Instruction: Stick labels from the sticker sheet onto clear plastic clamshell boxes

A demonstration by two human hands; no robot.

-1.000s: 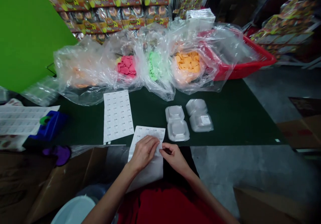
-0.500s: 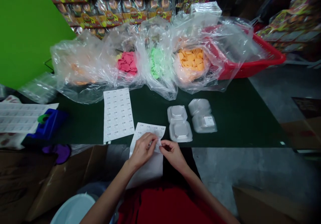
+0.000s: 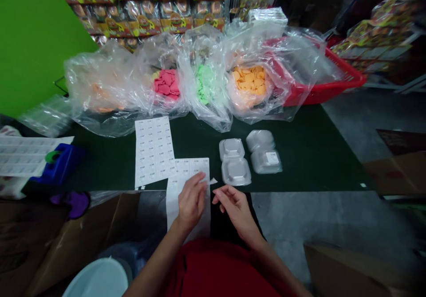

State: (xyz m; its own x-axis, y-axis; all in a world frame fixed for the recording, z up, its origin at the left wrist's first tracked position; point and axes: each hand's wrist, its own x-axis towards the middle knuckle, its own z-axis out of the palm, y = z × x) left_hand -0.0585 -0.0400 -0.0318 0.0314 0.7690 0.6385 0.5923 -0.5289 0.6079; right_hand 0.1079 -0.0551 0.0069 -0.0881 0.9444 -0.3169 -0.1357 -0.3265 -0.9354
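My left hand (image 3: 192,199) is over a white label sheet (image 3: 191,167), its fingers fairly straight and nothing visible in them. That sheet hangs over the table's front edge. Just right of it, my right hand (image 3: 234,206) has thumb and fingertips drawn together in a pinch; whatever is between them is too small to make out. A small white scrap (image 3: 213,181) shows near my left fingertips. Beyond my right hand lies an open clear clamshell box (image 3: 236,171). A second clamshell box (image 3: 266,160), to its right, bears a white label. Another label sheet (image 3: 153,148) lies at the left, overlapping the first.
Plastic bags of pink pieces (image 3: 166,84), green pieces (image 3: 204,83) and orange discs (image 3: 249,80) line the back of the dark green table (image 3: 316,155). A red basket (image 3: 319,94) stands back right, a blue tape dispenser (image 3: 61,164) left. Below is a pale bucket (image 3: 100,279).
My hands have come apart slightly from the label sheet's upper right area. The sheet lies straighter, and a small white scrap now shows beside it. The view has shifted a little.
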